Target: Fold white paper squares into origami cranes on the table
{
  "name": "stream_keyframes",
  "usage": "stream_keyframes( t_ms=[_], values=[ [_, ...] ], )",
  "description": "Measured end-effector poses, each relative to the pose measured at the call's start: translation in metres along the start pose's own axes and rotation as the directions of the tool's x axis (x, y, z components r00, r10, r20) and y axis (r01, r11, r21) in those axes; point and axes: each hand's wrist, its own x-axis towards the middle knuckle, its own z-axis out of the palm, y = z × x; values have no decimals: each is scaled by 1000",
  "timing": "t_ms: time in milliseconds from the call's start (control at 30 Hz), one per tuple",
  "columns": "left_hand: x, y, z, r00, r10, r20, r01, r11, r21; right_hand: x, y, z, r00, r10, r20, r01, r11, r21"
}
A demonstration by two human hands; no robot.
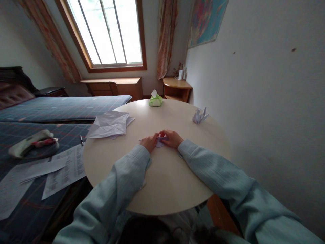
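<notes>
Presently pinched in both left hand (150,141) and right hand (173,138), near the middle of the round counter (172,183): one small folded paper (159,144). Also: paper crane (198,117), farther right; creased sheets (109,124), left.

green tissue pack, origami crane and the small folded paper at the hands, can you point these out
green tissue pack (155,101): head view, middle of its wrapper
origami crane (196,117): head view, on its body
small folded paper (159,144): head view, its lower visible part

Daylight fills 1 wood-framed window (106,32) between 2 patterned curtains (167,39).
</notes>
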Motion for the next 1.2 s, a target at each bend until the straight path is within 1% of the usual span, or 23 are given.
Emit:
stream_keyframes(
  t_ms=[100, 167, 233, 300, 367, 433, 500, 533, 600, 667, 733, 867, 967, 1000, 1033, 1067, 1133, 1200],
  values=[
    [0, -1, 2, 1000, 3, -14, -3, 1000, 5, 1, 3, 3, 998, -44, 46, 47, 997, -65],
    [0, -3, 4, 999, 19, -45, -20, 1000, -6, 2, 4, 4, 996, -59, 65, 65, 992, -107],
    [0, -4, 7, 994, 29, -104, -33, 999, -33, 2, 3, 4, 996, -54, 69, 63, 989, -131],
    [1, -5, 7, 976, 29, -217, -47, 996, -79, 1, 2, 3, 997, -27, 70, 37, 988, -152],
    [1, -7, 6, 927, 5, -374, -59, 989, -133, 1, 0, 2, 998, 30, 53, -20, 985, -171],
    [1, -8, 3, 853, -35, -521, -69, 981, -180, 1, -1, 2, 995, 98, 20, -93, 981, -169],
    [-1, -10, 1, 783, -76, -617, -78, 973, -218, 1, -1, 1, 988, 157, -11, -157, 978, -139],
    [-1, -10, 0, 755, -94, -649, -85, 967, -238, 1, 0, 1, 983, 181, -24, -183, 976, -117],
    [-2, -12, 1, 712, -126, -690, -104, 954, -280, 2, 1, 1, 973, 224, -52, -227, 972, -59],
    [-2, -13, 3, 684, -153, -713, -121, 940, -318, 2, 2, 1, 962, 258, -86, -257, 966, 24],
    [-1, -13, 5, 671, -178, -720, -130, 928, -350, 3, 3, 1, 950, 286, -127, -271, 954, 127],
    [0, -11, 5, 673, -212, -709, -127, 911, -393, 5, 8, 3, 912, 359, -198, -284, 902, 326],
    [1, -10, 5, 646, -256, -719, -97, 906, -411, 8, 16, 5, 873, 423, -244, -275, 839, 470],
    [2, -10, 6, 649, -269, -712, -93, 901, -425, 9, 18, 5, 861, 445, -248, -265, 808, 526],
    [3, -11, 7, 663, -277, -695, -95, 891, -445, 10, 19, 6, 853, 463, -239, -253, 769, 588],
    [4, -11, 9, 691, -279, -667, -101, 876, -471, 10, 19, 7, 853, 478, -211, -243, 721, 649],
    [6, -13, 14, 767, -281, -577, -102, 834, -542, 10, 16, 8, 861, 493, -126, -233, 601, 764],
    [8, -14, 19, 857, -285, -429, -58, 774, -630, 8, 9, 8, 885, 466, 0, -249, 473, 845]
  ],
)
